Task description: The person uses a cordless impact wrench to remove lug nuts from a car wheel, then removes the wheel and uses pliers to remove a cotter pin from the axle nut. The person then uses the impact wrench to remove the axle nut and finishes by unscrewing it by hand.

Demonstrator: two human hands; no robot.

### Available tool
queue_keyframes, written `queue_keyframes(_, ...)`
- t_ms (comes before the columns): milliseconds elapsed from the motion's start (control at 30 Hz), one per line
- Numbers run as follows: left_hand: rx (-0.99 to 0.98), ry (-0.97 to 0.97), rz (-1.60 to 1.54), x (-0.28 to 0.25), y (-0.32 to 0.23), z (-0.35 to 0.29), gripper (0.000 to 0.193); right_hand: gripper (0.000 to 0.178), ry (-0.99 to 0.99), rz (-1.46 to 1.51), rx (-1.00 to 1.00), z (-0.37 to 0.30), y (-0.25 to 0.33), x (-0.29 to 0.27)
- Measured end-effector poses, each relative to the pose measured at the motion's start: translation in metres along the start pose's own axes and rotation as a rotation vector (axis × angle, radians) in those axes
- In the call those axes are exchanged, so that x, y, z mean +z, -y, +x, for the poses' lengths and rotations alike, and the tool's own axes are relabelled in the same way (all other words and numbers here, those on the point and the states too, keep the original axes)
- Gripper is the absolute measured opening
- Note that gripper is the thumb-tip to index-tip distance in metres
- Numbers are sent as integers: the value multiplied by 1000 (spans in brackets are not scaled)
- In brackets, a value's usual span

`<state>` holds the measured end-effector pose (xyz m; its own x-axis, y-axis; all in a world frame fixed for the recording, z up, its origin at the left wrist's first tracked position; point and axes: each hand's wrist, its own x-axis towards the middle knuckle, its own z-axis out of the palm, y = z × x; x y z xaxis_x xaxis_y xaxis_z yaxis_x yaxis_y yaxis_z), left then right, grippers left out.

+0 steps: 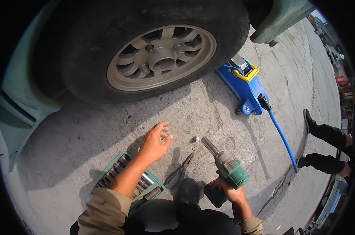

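Observation:
My right hand (231, 192) grips a green and grey cordless impact wrench (233, 172), its long socket (210, 145) pointing up and left. Close to the socket's end is a small pale round piece (197, 139); whether it touches the socket I cannot tell. My left hand (157, 141) hovers over the ground with fingers loosely bent and apart, and I see nothing in them. Beyond it stands a car wheel, its metal rim (161, 58) inside a black tyre (87, 66). Stubby fittings (145, 68) sit around the rim's centre hub.
Below my left forearm lies a green case (161, 184) of sockets. Pliers (180, 172) rest between it and the wrench. A blue floor jack (246, 86) with a long blue handle (283, 137) stands right of the tyre. Another person's legs (328, 135) are at the far right.

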<state>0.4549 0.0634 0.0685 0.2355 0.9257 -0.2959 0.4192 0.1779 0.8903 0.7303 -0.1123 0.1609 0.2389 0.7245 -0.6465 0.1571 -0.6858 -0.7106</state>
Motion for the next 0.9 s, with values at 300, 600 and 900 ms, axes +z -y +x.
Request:
queue_keyframes(300, 864, -712, 500, -142, -78, 18, 39, 28, 256, 499, -250, 51, 80, 81)
queue_keyframes(600, 759, -943, 644, -182, -125, 26, 88, 35, 375, 853, -264, 106, 113, 186)
queue_keyframes(900, 563, -801, 492, -198, -130, 35, 98, 31, 559, 1148, -170, 119, 102, 210)
